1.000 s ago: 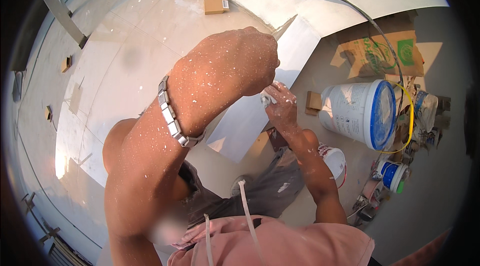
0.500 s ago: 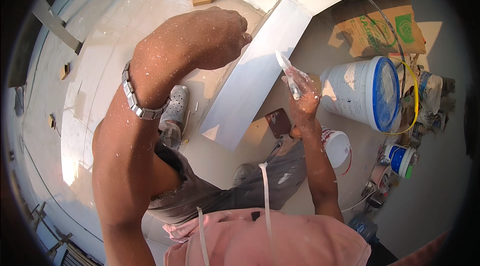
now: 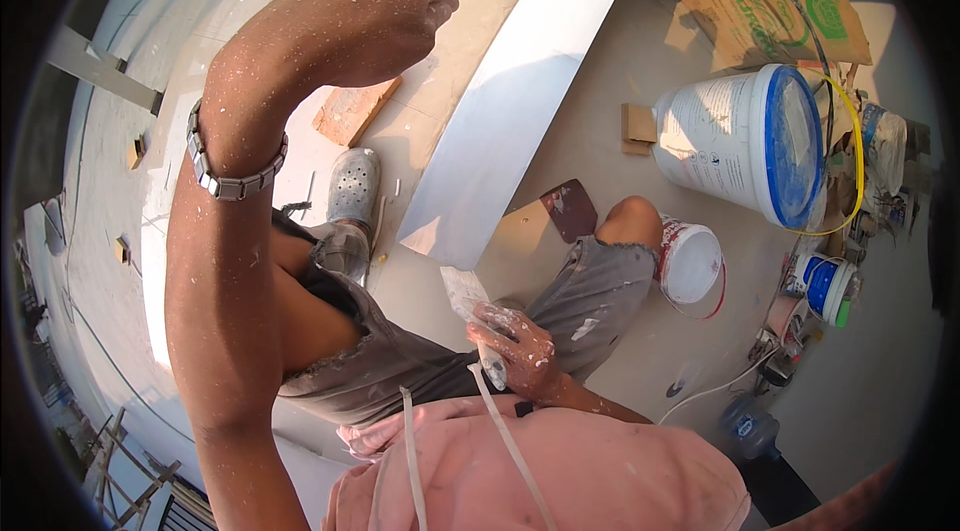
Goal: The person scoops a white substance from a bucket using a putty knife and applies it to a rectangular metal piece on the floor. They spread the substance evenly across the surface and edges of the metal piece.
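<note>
A putty knife smeared with white is gripped in my right hand, close to my lap. Its blade points up and left, near the close end of a long, smooth white slab. White spots cover the right fingers. My left hand is raised left of the slab's far part, apart from it, with its fingers curled; whatever it may hold is hidden. White specks dot the left arm, which has a metal bracelet round it.
A large white bucket with a blue rim lies at the right beside a small wooden block. Closer stands a small white pail. A maroon plate lies by my knee. A brick is under my left arm; a paper sack lies beyond.
My right hand has drawn the putty knife back from beside the slab's middle to near my lap. My left hand has shifted up and left in view, and the view itself has shifted.
</note>
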`<action>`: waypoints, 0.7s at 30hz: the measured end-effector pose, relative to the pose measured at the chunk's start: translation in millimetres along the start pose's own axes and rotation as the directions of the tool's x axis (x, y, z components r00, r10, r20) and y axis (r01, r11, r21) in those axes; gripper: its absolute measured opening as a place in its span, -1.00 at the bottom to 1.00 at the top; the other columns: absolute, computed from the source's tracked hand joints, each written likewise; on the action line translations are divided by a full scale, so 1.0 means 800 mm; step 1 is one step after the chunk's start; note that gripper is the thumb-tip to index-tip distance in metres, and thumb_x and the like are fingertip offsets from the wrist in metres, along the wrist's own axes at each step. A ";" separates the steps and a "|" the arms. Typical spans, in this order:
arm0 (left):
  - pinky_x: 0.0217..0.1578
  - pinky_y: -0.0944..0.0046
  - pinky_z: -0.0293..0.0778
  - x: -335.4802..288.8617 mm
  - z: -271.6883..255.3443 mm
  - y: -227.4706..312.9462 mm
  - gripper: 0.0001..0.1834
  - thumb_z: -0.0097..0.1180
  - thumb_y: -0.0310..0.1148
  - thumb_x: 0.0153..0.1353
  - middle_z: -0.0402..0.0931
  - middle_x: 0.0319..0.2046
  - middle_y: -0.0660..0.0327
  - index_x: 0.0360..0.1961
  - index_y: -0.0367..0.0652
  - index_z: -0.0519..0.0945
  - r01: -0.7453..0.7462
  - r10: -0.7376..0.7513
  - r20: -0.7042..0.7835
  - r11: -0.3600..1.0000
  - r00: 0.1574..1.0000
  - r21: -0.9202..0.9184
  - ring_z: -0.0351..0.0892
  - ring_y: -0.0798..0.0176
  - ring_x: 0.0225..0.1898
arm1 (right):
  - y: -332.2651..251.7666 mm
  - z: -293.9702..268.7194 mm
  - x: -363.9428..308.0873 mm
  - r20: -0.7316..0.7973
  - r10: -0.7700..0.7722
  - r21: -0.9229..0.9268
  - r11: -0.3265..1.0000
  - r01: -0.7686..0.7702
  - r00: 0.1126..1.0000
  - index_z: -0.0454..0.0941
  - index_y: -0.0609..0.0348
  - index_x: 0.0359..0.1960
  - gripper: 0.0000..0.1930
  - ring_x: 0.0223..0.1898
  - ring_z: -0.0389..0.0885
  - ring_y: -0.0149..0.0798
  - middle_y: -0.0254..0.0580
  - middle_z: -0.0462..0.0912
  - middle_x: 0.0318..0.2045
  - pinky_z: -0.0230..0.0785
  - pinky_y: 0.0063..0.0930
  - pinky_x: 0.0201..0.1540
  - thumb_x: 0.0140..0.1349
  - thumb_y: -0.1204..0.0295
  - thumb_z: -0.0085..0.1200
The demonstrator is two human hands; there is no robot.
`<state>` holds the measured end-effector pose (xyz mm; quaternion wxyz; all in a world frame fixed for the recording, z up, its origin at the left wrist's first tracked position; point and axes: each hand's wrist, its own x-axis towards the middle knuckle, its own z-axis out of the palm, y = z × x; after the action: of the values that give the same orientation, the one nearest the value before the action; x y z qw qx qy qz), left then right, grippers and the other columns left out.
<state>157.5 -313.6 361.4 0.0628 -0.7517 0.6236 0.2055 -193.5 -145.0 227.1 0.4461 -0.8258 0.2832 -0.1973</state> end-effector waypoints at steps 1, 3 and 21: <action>0.29 0.01 0.50 0.004 0.001 0.004 -0.55 -0.23 -0.25 0.62 0.68 0.15 0.01 0.28 -0.15 0.62 0.007 -0.007 0.019 1.000 1.000 0.003 0.69 0.03 0.16 | -0.005 -0.006 -0.003 -0.021 0.020 0.039 0.999 -0.019 1.000 0.75 0.14 0.08 -0.53 0.13 0.72 0.09 0.05 0.70 0.10 0.62 -0.11 0.16 0.04 0.60 0.36; 0.26 0.02 0.53 0.009 0.001 0.009 -0.56 -0.23 -0.25 0.62 0.67 0.17 0.01 0.29 -0.14 0.61 -0.016 0.016 0.016 1.000 1.000 -0.006 0.71 0.03 0.13 | 0.010 -0.032 0.024 -0.125 -0.033 -0.076 0.997 0.024 0.992 0.75 0.15 0.07 -0.54 0.12 0.73 0.09 0.06 0.70 0.10 0.62 -0.11 0.16 0.05 0.59 0.38; -0.40 0.27 0.49 0.000 -0.026 0.067 -0.48 -0.20 0.02 0.65 0.43 -0.50 0.24 0.40 0.02 0.54 0.146 -0.136 0.085 0.981 0.987 -0.131 0.52 0.37 -0.46 | 0.011 -0.040 -0.013 -0.065 -0.100 0.313 0.943 0.115 0.993 0.66 0.09 0.18 -0.46 0.03 0.71 -0.04 -0.14 0.71 0.10 0.65 -0.18 0.04 0.08 0.57 0.33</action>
<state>111.1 -332.6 388.7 0.0490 -0.7882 0.5503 0.2712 -222.8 -162.0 236.0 0.5541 -0.7529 0.2132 -0.2839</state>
